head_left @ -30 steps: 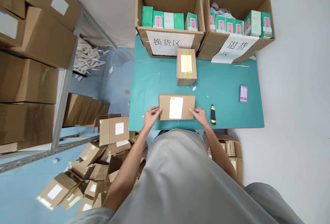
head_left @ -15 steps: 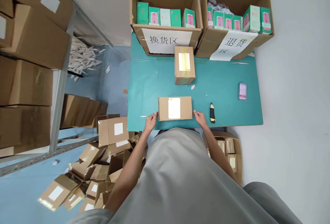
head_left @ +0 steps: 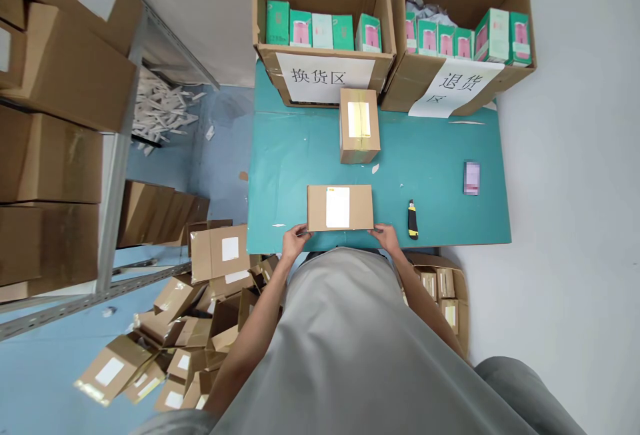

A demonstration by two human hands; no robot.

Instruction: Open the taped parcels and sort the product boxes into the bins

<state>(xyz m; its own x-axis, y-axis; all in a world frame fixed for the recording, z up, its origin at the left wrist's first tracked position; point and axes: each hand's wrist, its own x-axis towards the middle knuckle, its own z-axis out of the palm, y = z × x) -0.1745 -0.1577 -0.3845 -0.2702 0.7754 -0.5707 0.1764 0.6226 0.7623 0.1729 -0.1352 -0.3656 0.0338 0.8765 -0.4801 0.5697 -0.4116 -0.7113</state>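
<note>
A flat brown cardboard box (head_left: 357, 208) with a white label (head_left: 338, 207) lies near the front edge of the green table, right before my body. At its near left corner, the fingers of my left hand (head_left: 295, 243) grip the cardboard from the side and below. My right hand (head_left: 387, 238) pinches the near right corner in the same way, fingertips partly under the edge. Beyond it stands a taller taped carton (head_left: 360, 127) with a label. A yellow and black utility knife (head_left: 413, 221) rests to the right of my right hand.
Two large open cartons, one left (head_left: 330, 61) and one right (head_left: 463, 81), hold green and white boxes at the table's back. A phone (head_left: 471, 178) lies at right. Empty cartons (head_left: 200, 328) pile on the floor at left, beside a loaded shelf (head_left: 117, 175).
Both hands have slid toward me along the ends of the flat box to its near corners, with fingers now lower at its edge. The box has barely shifted.
</note>
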